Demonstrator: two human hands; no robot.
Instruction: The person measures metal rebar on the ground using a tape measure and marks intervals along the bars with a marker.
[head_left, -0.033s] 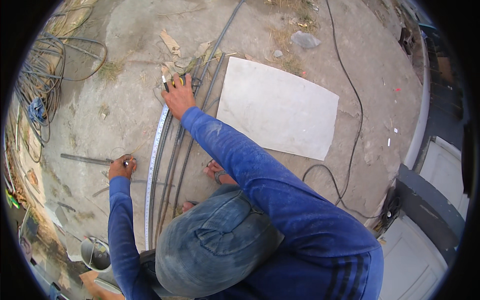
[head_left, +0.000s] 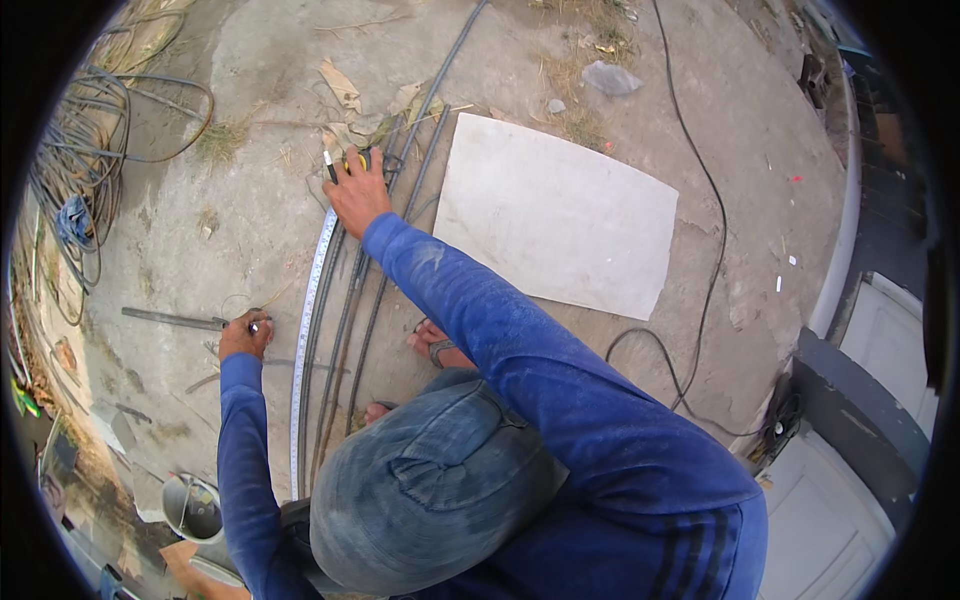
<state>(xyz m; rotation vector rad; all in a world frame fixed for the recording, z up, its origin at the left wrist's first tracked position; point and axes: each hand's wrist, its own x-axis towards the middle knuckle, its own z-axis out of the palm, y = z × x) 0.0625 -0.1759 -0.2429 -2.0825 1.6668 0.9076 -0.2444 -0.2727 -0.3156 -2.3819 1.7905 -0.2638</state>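
Note:
My right hand [head_left: 360, 197] is closed over a yellow and black tape measure [head_left: 355, 161]. A black marker with a white end [head_left: 331, 166] sticks out between its fingers. From that hand the white tape blade [head_left: 308, 320] runs back toward me along the ground, beside several long dark rods [head_left: 345, 320]. My left hand [head_left: 244, 334] is closed near the ground, left of the blade; a small dark thing with a light tip shows in its fingers, too small to name. A short dark rod [head_left: 170, 318] reaches from beside that hand to the left.
Right of the rods lies a white rectangular board [head_left: 560, 215]. A black cable [head_left: 715, 200] winds down the right side. Coiled hose or cable [head_left: 85, 160] is heaped at the far left. A bucket [head_left: 192, 507] stands at lower left, and a bare, sandalled foot [head_left: 440, 345] rests beside the rods.

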